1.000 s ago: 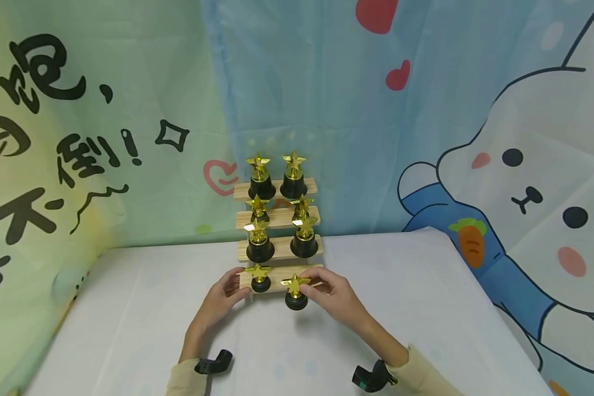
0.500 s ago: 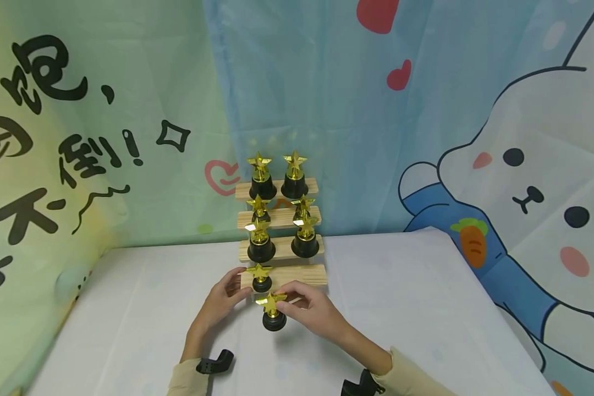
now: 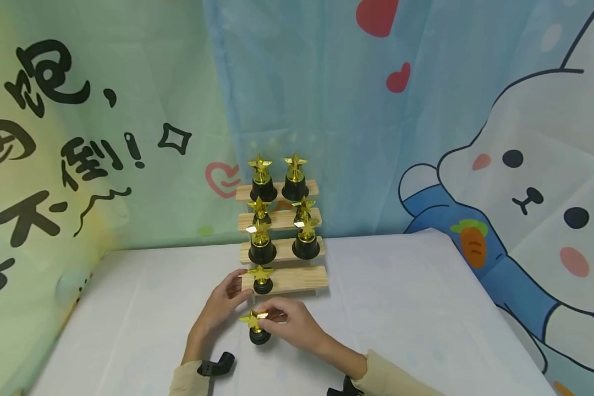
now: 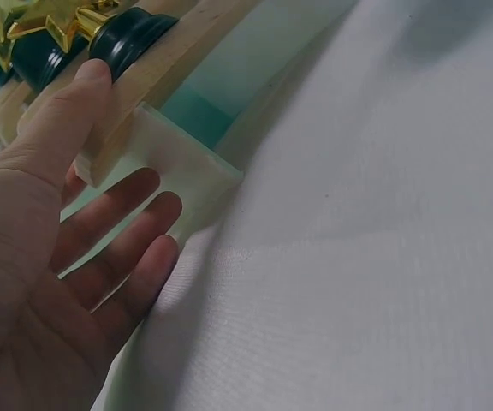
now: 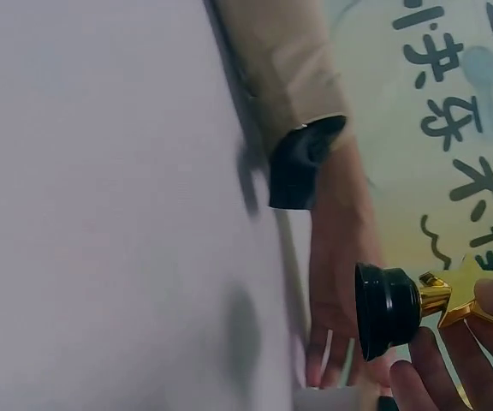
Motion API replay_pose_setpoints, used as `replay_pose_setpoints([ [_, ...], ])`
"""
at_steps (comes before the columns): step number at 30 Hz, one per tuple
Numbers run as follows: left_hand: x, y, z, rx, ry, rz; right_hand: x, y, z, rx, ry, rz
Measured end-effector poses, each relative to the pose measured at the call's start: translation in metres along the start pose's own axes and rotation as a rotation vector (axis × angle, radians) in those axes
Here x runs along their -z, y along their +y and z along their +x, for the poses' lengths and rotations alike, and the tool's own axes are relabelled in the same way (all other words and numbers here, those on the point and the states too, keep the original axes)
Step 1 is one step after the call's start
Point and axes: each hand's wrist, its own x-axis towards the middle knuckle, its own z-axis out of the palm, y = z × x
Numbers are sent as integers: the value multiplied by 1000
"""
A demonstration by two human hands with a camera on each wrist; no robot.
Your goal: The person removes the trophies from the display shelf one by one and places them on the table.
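A small star trophy (image 3: 260, 336), gold star on a black round base, is pinched at its star by my right hand (image 3: 294, 327). It hangs over the white cloth in front of the stand; the right wrist view shows the trophy (image 5: 388, 312) with its base clear of the fingers. My left hand (image 3: 223, 305) grips the left end of the lowest wooden shelf (image 3: 297, 279). In the left wrist view the thumb (image 4: 92, 81) lies against the board beside a trophy base (image 4: 131, 38), the lower fingers extended by the pale end support (image 4: 182, 154). Another small trophy (image 3: 263, 283) stands on that shelf's left.
Higher tiers of the stepped stand hold star trophies in pairs, such as the top right trophy (image 3: 295, 179) and a third-tier trophy (image 3: 306, 242). White cloth (image 3: 401, 308) covers the table. A printed curtain (image 3: 336, 110) hangs behind.
My right hand has carried the small trophy from the lowest shelf's right side leftward and toward me, uncovering that end of the board. The left hand has stayed at the shelf's left end.
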Motion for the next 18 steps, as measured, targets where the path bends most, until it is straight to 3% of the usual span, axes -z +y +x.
replay_pose_setpoints([
  [7,-2,6,-3,13,6,3,-10,7,4,-20,-6,-6],
  [13,3,33,-14,17,-21,-4,-15,13,5,-35,-4,-45],
  [18,-1,14,-6,12,11,-31,-18,18,5,-11,-4,-67],
])
